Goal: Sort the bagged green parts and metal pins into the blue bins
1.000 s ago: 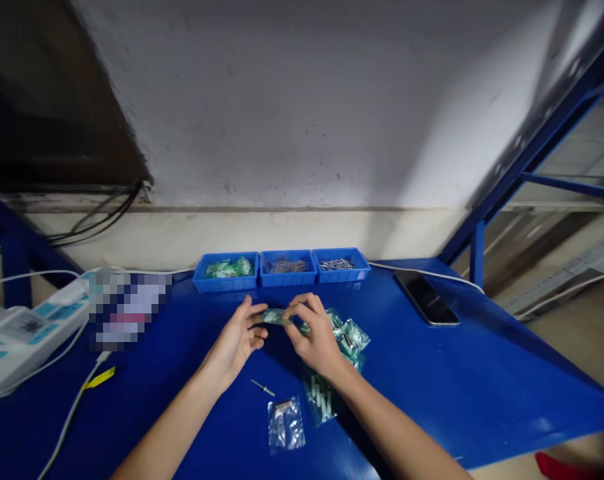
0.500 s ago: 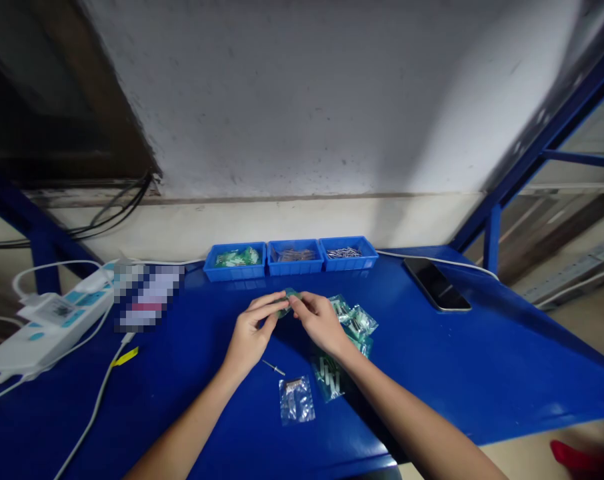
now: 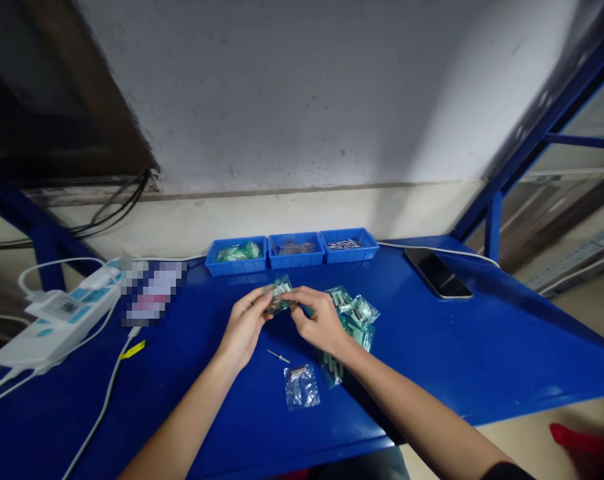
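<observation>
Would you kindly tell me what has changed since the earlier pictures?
The left hand, spread open before, now grips the green packet, which shows more of its face; the right hand stays on it. The blue trays, metal pin and clear bag stayed put.

Tabletop: glossy, smooth blue; packet: shiny clear plastic.

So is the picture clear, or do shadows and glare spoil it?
Head view: mostly readable; soft shadow on the wall, glare along the near edge of the table and on the clear bag, red item blurred.
</observation>
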{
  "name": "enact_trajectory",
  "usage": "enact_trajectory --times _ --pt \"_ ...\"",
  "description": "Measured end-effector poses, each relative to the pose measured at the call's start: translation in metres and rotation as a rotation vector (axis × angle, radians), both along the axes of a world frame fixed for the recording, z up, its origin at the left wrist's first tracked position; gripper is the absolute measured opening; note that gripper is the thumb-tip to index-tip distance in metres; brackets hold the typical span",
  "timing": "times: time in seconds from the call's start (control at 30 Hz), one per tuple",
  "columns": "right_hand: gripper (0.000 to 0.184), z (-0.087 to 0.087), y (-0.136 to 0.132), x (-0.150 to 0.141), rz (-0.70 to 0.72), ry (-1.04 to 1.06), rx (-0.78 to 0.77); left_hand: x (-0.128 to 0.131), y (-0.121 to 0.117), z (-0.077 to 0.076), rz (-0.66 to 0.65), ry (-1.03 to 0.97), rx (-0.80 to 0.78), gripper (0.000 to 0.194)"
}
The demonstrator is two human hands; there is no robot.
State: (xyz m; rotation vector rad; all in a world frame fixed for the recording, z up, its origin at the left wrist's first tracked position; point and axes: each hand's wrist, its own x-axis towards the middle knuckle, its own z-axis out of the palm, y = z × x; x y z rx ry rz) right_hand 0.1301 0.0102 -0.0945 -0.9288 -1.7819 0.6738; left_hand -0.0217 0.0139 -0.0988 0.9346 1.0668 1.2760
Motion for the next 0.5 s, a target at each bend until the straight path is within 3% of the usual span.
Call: enact_trajectory --times 0.1,0.2,0.3,0.4,0.5 --pt "0.021 0.002 -0.002 -0.003 -0.041 -0.013 -0.077 -0.001 -0.003 0.000 0.073 0.288 0.213 0.021" --pt "0.031 0.000 0.002 -0.004 -0.125 -0.003 -0.163 0.000 -0.008 0.000 0.119 0.653 0.480 0.010" --pt "0.038 -0.004 0.007 -0.003 -0.201 -0.047 -0.202 0.006 -0.015 0.000 0.110 0.864 0.630 0.017" --pt "0.035 -0.007 0.010 -0.002 -0.239 -0.088 -0.188 0.009 -0.016 -0.001 0.014 0.817 0.503 0.021" --pt "0.027 -0.008 0.008 -0.001 -0.203 -0.105 -0.119 0.007 -0.010 0.000 -0.072 0.498 0.176 0.027"
